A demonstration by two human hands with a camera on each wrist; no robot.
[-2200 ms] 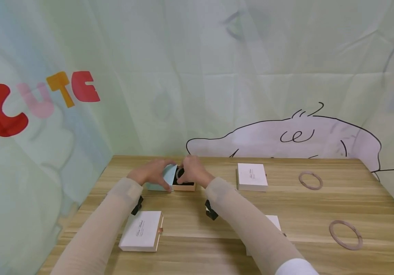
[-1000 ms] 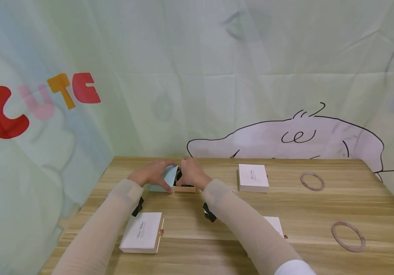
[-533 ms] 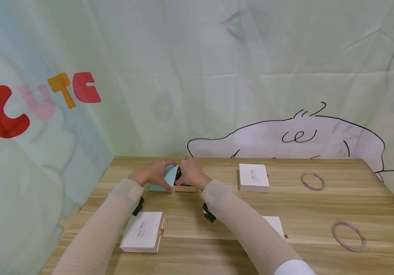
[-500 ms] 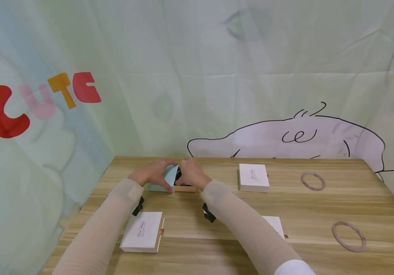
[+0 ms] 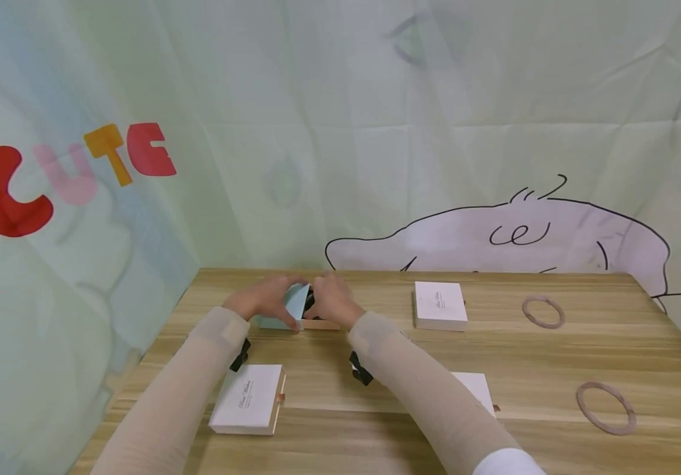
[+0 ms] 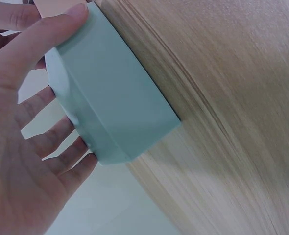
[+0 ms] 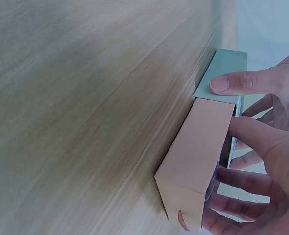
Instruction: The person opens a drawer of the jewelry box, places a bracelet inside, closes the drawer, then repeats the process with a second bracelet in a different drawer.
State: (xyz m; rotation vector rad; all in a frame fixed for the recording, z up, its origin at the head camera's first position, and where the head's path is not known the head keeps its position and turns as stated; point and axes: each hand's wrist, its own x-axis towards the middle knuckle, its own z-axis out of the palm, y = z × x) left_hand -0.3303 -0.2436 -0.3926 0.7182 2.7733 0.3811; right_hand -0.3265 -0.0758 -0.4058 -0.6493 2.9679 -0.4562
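My left hand [image 5: 266, 300] holds the light blue sleeve [image 5: 296, 301] of a small box at the far left of the table. In the left wrist view its thumb presses the near side and its fingers lie along the far side. A peach drawer [image 7: 198, 147] with a dark inside stands pulled out to the right of the sleeve. My right hand [image 5: 332, 300] has thumb and fingers bent into the drawer, around a bangle [image 7: 212, 188] of which just a thin curved edge shows; the fingers hide the rest.
White boxes stand at the back right [image 5: 440, 305] and front left; my right forearm partly covers a third white box [image 5: 472, 388]. Two pinkish bangles lie on the right, one bangle [image 5: 542, 311] behind the other. A printed cloth [image 5: 293, 198] hangs behind the wooden table [image 5: 364, 442].
The bangle, clearly visible in the drawer about two seconds ago, is now mostly covered by my right hand, which has shifted slightly left. My left hand keeps its place on the sleeve.
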